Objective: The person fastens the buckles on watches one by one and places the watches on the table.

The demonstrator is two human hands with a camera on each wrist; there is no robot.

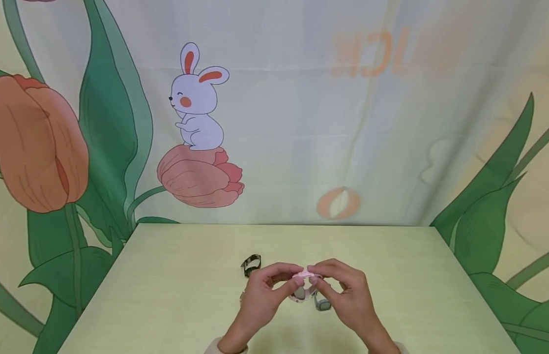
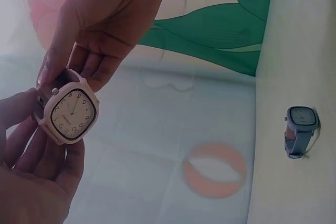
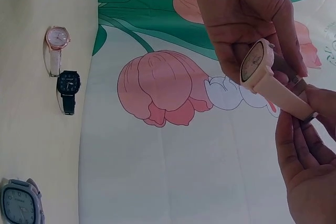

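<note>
Both hands hold a pale pink wristwatch [image 2: 73,114] with a rounded square face, raised above the table. My left hand [image 1: 263,297] pinches one side of its strap between thumb and fingers. Opposite it, my right hand [image 1: 351,295] pinches the other side, the fingertips of the two hands nearly meeting. The strap forms a loop, and the strap ends are partly hidden by the fingers. In the right wrist view the watch [image 3: 268,80] shows its pale strap running down to the right hand's fingers.
On the table [image 1: 168,280] stand a black watch [image 3: 68,85], a rose-gold watch with a pale strap [image 3: 56,38], and a blue-grey watch [image 1: 323,304]. The left hand mostly hides the rose-gold one in the head view. A printed curtain [image 1: 274,123] hangs behind the table.
</note>
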